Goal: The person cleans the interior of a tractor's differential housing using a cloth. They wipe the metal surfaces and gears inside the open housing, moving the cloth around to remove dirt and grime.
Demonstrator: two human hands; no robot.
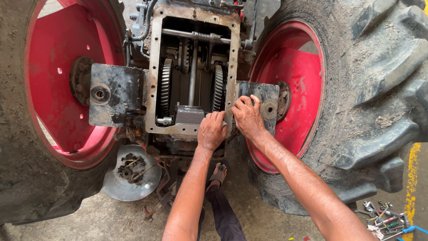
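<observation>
Hands, 2: left hand (pixel 211 130), right hand (pixel 248 117) fingers pressed flat on housing rim (pixel 231 80), btwn 2 gears (pixel 166 87).

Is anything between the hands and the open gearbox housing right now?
Nothing visible. The left hand rests on the lower right corner of the housing, and the right hand lies on its right edge beside the side plate. The gears sit deeper inside, uncovered.

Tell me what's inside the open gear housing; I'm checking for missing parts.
Inside the housing: two large gears, an upright shaft and a crossbar with a spring. The left hand covers the lower right corner.
</observation>
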